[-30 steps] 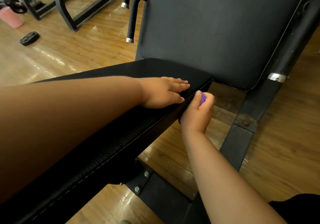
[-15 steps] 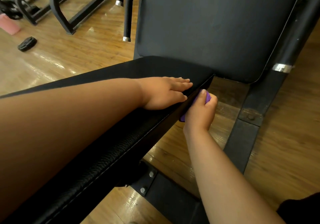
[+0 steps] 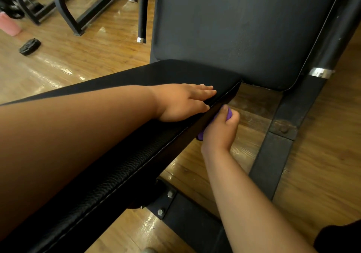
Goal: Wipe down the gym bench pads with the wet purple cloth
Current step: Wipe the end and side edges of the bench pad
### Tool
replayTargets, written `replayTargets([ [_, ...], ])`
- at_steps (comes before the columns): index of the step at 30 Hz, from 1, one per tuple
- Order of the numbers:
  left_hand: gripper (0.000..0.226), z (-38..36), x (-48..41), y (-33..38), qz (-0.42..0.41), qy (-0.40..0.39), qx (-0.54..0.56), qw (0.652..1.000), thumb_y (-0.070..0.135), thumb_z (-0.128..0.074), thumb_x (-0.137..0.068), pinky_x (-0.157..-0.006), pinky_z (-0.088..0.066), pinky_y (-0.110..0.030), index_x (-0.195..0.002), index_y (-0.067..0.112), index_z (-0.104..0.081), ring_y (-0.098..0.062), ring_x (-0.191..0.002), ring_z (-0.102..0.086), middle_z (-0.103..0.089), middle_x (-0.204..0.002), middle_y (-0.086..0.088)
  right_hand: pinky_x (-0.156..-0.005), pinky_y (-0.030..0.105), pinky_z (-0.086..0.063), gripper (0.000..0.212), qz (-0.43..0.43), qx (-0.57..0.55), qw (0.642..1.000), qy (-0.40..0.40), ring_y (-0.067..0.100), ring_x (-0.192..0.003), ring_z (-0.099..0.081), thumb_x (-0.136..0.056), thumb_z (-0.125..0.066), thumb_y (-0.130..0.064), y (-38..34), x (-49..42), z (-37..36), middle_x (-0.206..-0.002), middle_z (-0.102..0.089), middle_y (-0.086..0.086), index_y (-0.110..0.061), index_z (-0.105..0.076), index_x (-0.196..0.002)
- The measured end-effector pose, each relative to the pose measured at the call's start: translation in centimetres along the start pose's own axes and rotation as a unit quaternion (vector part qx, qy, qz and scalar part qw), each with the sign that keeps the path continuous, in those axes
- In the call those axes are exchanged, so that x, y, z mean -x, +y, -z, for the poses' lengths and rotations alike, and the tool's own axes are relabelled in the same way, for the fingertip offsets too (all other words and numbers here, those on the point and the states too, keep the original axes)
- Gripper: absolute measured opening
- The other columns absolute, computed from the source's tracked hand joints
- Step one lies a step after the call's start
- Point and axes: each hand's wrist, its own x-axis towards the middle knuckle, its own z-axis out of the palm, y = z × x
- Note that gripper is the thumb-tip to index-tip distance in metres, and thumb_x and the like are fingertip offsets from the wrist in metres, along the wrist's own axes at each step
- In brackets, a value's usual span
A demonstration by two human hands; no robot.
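A long black bench pad point(image 3: 175, 75) runs from the lower left to the middle of the head view. Behind it stands a larger dark pad point(image 3: 234, 28), tilted up. My left hand point(image 3: 181, 102) lies flat on top of the long pad near its far end, fingers straight. My right hand point(image 3: 220, 131) grips the purple cloth point(image 3: 229, 114) and holds it against the pad's right side edge. Only small bits of the cloth show, above and below my fingers.
The bench's black steel frame point(image 3: 273, 155) crosses the wooden floor to the right and below. At the far left lie a small black weight plate point(image 3: 30, 46), a pink object point(image 3: 8, 26) and other black machine frames point(image 3: 66, 14). A curved black handle point(image 3: 143, 12) stands beside the tilted pad.
My right hand with the cloth has slid a short way back along the pad's side edge, away from the far corner. My left hand has stayed flat on the pad.
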Motion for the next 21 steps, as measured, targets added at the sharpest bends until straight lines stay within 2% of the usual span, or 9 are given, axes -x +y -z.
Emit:
replayTargets([
  [2, 0.054, 0.0, 0.0, 0.1, 0.001, -0.001, 0.002, 1.000, 0.033, -0.038, -0.103, -0.116, 0.000, -0.020, -0.153, 0.030, -0.018, 0.000, -0.146, -0.002, -0.011, -0.161, 0.014, -0.079, 0.040, -0.056, 0.016, 0.015, 0.018, 1.000, 0.018, 0.019, -0.087, -0.063, -0.102, -0.040, -0.035, -0.8, -1.8, -0.3, -0.093, -0.062, 0.000, -0.029, -0.049, -0.091],
  [4, 0.054, 0.0, 0.0, 0.1, 0.002, -0.002, 0.004, 1.000, 0.033, -0.038, -0.103, -0.115, 0.000, -0.019, -0.153, 0.031, -0.017, 0.001, -0.146, -0.002, -0.010, -0.161, 0.016, -0.083, 0.045, -0.056, 0.017, -0.011, 0.004, 1.000, 0.021, 0.018, -0.088, -0.063, -0.103, -0.039, -0.036, -1.6, -3.3, -0.6, -0.096, -0.062, 0.001, -0.031, -0.048, -0.089],
  [5, 0.054, 0.0, 0.0, 0.1, 0.003, -0.004, 0.005, 1.000, 0.033, -0.038, -0.103, -0.114, 0.000, -0.019, -0.153, 0.031, -0.017, 0.001, -0.146, -0.001, -0.010, -0.161, 0.016, -0.079, 0.042, -0.058, 0.016, -0.036, -0.011, 0.999, 0.018, 0.016, -0.087, -0.063, -0.103, -0.038, -0.036, -1.6, -3.4, -0.6, -0.099, -0.063, 0.002, -0.031, -0.049, -0.092],
  [7, 0.054, 0.1, 0.0, 0.1, 0.004, -0.004, 0.005, 1.000, 0.033, -0.038, -0.103, -0.113, 0.001, -0.018, -0.153, 0.031, -0.017, 0.001, -0.146, -0.001, -0.010, -0.161, 0.016, -0.059, 0.030, -0.057, 0.015, -0.094, -0.055, 0.994, 0.002, 0.014, -0.085, -0.064, -0.103, -0.038, -0.037, -1.3, -2.5, -0.5, -0.102, -0.064, 0.000, -0.029, -0.051, -0.103],
  [9, 0.054, 0.1, 0.0, 0.1, 0.002, -0.005, 0.003, 1.000, 0.034, -0.038, -0.103, -0.114, 0.001, -0.019, -0.153, 0.031, -0.017, 0.000, -0.146, -0.001, -0.008, -0.161, 0.016, -0.051, 0.024, -0.052, 0.014, -0.128, -0.091, 0.988, -0.011, 0.014, -0.084, -0.065, -0.103, -0.040, -0.036, -0.8, -1.3, -0.3, -0.099, -0.064, -0.002, -0.029, -0.052, -0.104],
  [13, 0.055, 0.0, 0.0, 0.0, 0.000, -0.006, 0.004, 1.000, 0.035, -0.037, -0.103, -0.114, 0.001, -0.019, -0.153, 0.035, -0.015, -0.001, -0.146, 0.000, -0.004, -0.160, 0.018, -0.055, 0.027, -0.051, 0.019, -0.106, -0.092, 0.990, 0.011, 0.017, -0.085, -0.065, -0.103, -0.040, -0.035, -1.6, -3.2, -0.7, -0.098, -0.064, 0.000, -0.030, -0.050, -0.088],
  [15, 0.054, 0.0, 0.0, 0.0, -0.001, -0.012, 0.001, 1.000, 0.036, -0.037, -0.103, -0.116, 0.001, -0.022, -0.152, 0.037, -0.014, -0.002, -0.147, 0.000, -0.004, -0.160, 0.019, -0.060, 0.030, -0.052, 0.020, -0.108, -0.081, 0.991, 0.023, 0.019, -0.091, -0.065, -0.103, -0.040, -0.036, -1.9, -4.3, -0.9, -0.102, -0.063, 0.002, -0.031, -0.049, -0.086],
  [18, 0.053, 0.4, -0.2, 0.0, 0.004, -0.011, -0.012, 1.000, 0.037, -0.038, -0.103, -0.116, -0.002, -0.022, -0.152, 0.037, -0.019, -0.002, -0.147, -0.006, -0.013, -0.160, 0.016, -0.057, 0.027, -0.049, 0.019, -0.100, -0.076, 0.992, 0.014, 0.015, -0.086, -0.063, -0.103, -0.041, -0.036, -1.3, -3.4, -0.8, -0.100, -0.063, 0.000, -0.031, -0.049, -0.087],
  [21, 0.051, 1.3, -1.8, 0.4, 0.014, 0.031, -0.065, 0.997, 0.041, -0.036, -0.102, -0.119, -0.010, -0.028, -0.151, 0.034, -0.024, -0.010, -0.146, -0.016, -0.026, -0.158, 0.007, -0.067, 0.028, -0.050, 0.017, 0.003, -0.005, 1.000, 0.013, 0.009, -0.081, -0.059, -0.102, -0.041, -0.036, -0.9, -1.9, -0.2, -0.091, -0.060, -0.005, -0.029, -0.050, -0.089],
])
